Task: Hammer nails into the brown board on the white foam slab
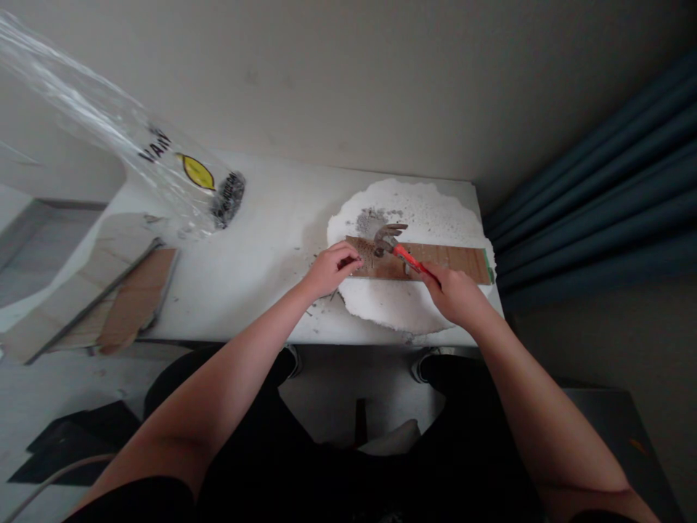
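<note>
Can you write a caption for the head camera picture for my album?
The right hand holds a red-handled hammer above a brown board, with the left hand near the board's left end.

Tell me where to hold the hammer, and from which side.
Probably by the red handle, from the picture's lower right: it's slim and slants that way, away from the clawed metal head. The right grip holds its end there.

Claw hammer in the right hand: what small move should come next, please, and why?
I would probably draw the left hand back slightly first: it is close to the head of the claw hammer, near the same end of the wooden plank.
</note>
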{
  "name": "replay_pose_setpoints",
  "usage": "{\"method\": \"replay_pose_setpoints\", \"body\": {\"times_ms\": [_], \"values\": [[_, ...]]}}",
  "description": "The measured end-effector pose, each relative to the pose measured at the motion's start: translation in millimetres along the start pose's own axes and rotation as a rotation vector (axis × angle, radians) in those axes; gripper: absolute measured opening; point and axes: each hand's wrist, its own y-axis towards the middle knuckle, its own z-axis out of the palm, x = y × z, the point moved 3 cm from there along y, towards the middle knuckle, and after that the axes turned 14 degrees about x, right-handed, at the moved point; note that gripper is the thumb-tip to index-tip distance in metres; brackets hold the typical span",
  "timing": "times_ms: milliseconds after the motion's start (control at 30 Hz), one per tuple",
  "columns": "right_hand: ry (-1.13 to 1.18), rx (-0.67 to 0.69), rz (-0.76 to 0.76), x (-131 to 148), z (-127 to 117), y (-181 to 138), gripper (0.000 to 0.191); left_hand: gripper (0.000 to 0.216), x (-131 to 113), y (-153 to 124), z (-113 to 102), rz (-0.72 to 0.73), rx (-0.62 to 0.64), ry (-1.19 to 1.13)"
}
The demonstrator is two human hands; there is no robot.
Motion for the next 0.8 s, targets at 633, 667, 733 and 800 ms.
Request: {"method": "replay_pose_setpoints", "body": {"times_ms": [633,667,733,800], "values": [[0.110,-0.046,-0.143,27,-16,-20,0.041,0.015,2,-5,6,-0.045,-0.058,0.125],[0.106,-0.048,-0.140,28,-17,-21,0.041,0.015,3,-6,6,-0.045,-0.066,0.127],[0.108,-0.083,-0.127,28,-18,-21,0.043,0.013,3,-6,7,-0.019,-0.079,0.120],[0.102,-0.113,-0.108,28,-19,-23,0.044,0.013,3,-7,7,0.020,-0.087,0.105]]}}
